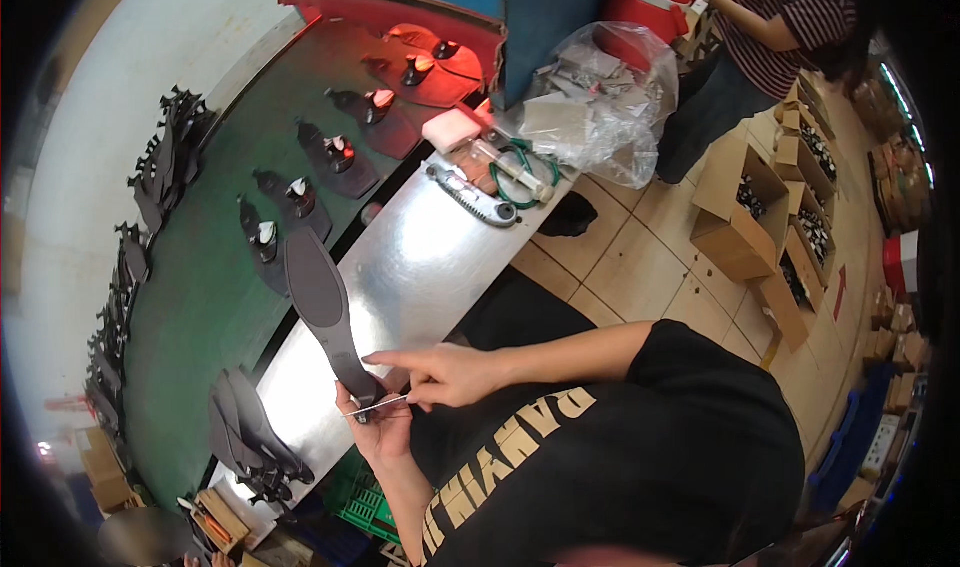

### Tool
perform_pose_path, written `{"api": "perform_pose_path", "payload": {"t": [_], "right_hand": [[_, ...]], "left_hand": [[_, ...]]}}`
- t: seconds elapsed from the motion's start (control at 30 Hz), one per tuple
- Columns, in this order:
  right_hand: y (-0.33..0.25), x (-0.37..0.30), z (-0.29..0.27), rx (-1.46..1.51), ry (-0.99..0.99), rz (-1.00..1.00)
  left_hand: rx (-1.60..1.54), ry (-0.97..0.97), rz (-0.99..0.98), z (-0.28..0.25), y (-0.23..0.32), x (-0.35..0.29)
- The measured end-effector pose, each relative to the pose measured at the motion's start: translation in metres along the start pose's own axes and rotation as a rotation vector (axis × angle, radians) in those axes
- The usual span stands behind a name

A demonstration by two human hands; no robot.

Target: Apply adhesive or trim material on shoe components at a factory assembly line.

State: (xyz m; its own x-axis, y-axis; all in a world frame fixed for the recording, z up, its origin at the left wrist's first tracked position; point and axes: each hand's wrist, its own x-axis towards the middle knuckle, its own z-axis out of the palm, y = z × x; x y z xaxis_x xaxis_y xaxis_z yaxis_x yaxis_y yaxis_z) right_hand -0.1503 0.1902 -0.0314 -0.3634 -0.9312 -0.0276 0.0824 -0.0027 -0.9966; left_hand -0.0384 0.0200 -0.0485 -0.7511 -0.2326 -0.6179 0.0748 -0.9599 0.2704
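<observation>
A dark grey shoe sole (pixel 318 285), long and narrow with a heel at its lower end, is held tilted above the metal ledge. My left hand (pixel 385 435) grips it by the heel end, its fingers partly hidden behind. My right hand (pixel 447 375) is closed on a thin white stick (pixel 376 405) that crosses in front of the heel. The right index finger stretches toward the narrow part of the sole; whether it touches cannot be told. Close by on the left, a pile of similar dark soles (pixel 240 425) lies on the ledge.
Beyond the metal ledge (pixel 425 285), a green belt (pixel 190 297) carries spaced soles with small pieces. More soles line its far edge. A grey tool (pixel 468 195) and plastic bag (pixel 600 107) sit ahead; cardboard boxes (pixel 735 232) and a person (pixel 750 42) are to the right.
</observation>
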Motion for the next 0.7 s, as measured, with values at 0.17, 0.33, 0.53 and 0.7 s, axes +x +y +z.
{"api": "perform_pose_path", "payload": {"t": [0.17,0.33,0.53,0.7], "right_hand": [[0.022,0.006,0.012,-0.228,0.173,-0.136],[0.027,0.016,0.013,0.049,0.201,-0.175],[-0.005,0.009,0.011,0.533,-0.044,0.362],[-0.004,0.012,0.035,0.551,0.031,0.435]], "left_hand": [[-0.077,-0.110,-0.073,0.003,-0.007,0.006],[-0.074,-0.089,-0.013,0.010,-0.010,-0.003],[0.376,0.180,0.619,0.024,-0.007,-0.012],[0.540,0.175,0.922,0.016,-0.008,-0.017]]}}
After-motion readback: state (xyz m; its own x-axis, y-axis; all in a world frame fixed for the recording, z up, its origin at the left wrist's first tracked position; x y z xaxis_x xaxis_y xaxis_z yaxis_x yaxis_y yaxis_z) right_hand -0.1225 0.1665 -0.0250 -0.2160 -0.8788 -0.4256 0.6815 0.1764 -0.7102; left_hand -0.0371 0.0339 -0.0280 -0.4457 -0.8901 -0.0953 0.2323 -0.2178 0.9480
